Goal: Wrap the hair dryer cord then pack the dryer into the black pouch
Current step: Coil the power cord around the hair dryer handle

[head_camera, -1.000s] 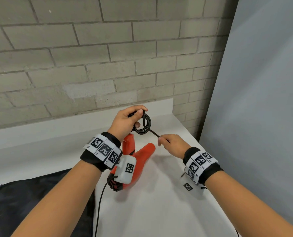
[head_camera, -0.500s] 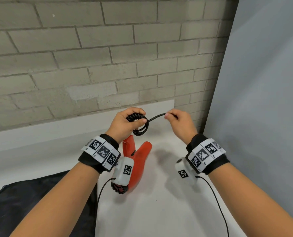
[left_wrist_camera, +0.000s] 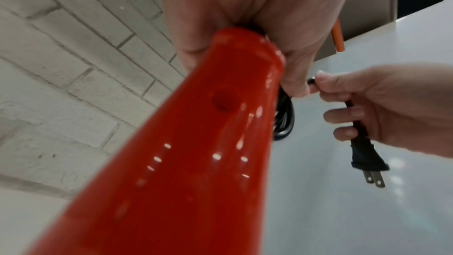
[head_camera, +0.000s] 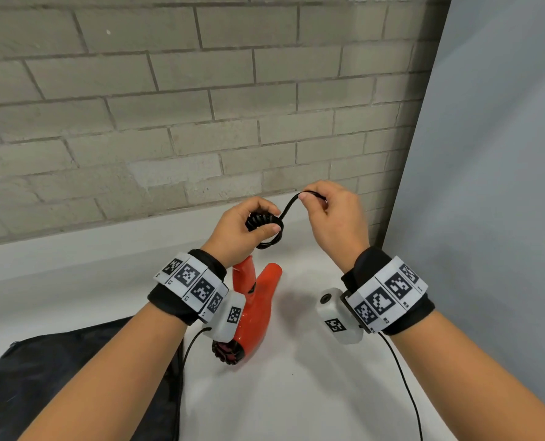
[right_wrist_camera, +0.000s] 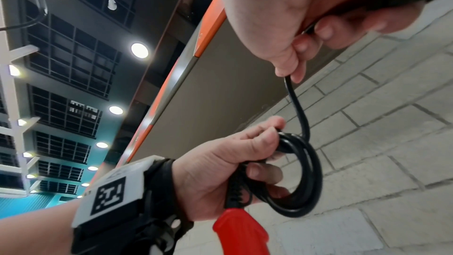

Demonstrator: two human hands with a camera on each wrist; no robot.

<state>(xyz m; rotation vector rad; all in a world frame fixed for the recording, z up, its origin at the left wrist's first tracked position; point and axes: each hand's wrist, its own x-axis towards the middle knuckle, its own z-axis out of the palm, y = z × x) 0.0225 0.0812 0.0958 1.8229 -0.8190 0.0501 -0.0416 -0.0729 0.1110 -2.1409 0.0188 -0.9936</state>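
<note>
A red hair dryer (head_camera: 258,300) hangs by its handle (left_wrist_camera: 186,143) from my left hand (head_camera: 242,230), above the white table (head_camera: 296,393). That hand grips the coiled black cord (head_camera: 266,229) at the handle's top; the coil (right_wrist_camera: 301,174) loops below its fingers. My right hand (head_camera: 331,218) pinches the cord's free end (right_wrist_camera: 297,108) and holds it up to the right of the coil. The plug (left_wrist_camera: 367,158) sticks out under that hand, prongs down. The black pouch (head_camera: 74,377) lies flat at the lower left.
A grey brick wall (head_camera: 169,106) runs behind the table, with a white ledge (head_camera: 74,249) along its foot. A pale grey panel (head_camera: 503,186) closes the right side. Thin black camera cables (head_camera: 404,386) hang from both wristbands.
My right hand rose from table height, carrying the cord end up and over beside the coil. The left hand kept its grip on the coil and lifted slightly.
</note>
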